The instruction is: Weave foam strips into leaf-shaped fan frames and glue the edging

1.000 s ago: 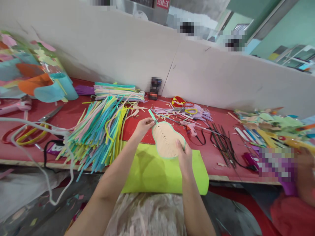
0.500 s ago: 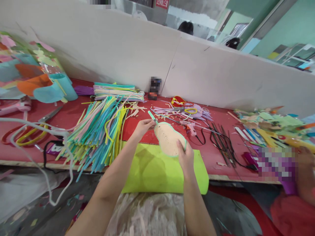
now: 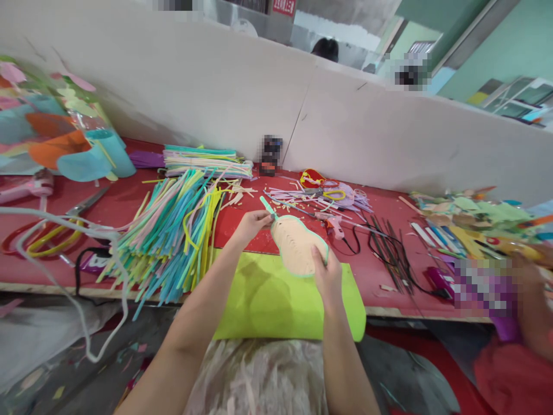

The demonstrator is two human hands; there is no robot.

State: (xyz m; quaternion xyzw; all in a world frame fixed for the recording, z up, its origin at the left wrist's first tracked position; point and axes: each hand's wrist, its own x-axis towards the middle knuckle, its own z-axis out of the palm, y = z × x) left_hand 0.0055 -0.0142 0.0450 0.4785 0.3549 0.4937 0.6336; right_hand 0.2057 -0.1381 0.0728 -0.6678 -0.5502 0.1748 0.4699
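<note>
A flat beige gourd-shaped piece (image 3: 294, 239) with a mint-green edging is held between both hands, over the front of the table. My left hand (image 3: 254, 225) pinches its narrow upper-left end, where a mint-green strip (image 3: 265, 203) sticks out past the fingertips. On the lower right edge, my right hand (image 3: 327, 275) grips the piece with the thumb on top and the fingers mostly hidden behind. Beneath lies a lime-green sheet (image 3: 280, 311), which hangs over the table's front edge.
Left of my arms lies a big pile of coloured strips (image 3: 173, 236), with scissors (image 3: 78, 216) beyond. A pink glue gun (image 3: 334, 226) and yellow-handled scissors (image 3: 332, 194) lie behind the piece. Dark thin rods (image 3: 391, 253) and a cable are on the right, near a co-worker's arm (image 3: 536, 311).
My hands and the beige piece have barely moved. At the right edge, the co-worker's hand has shifted slightly.
</note>
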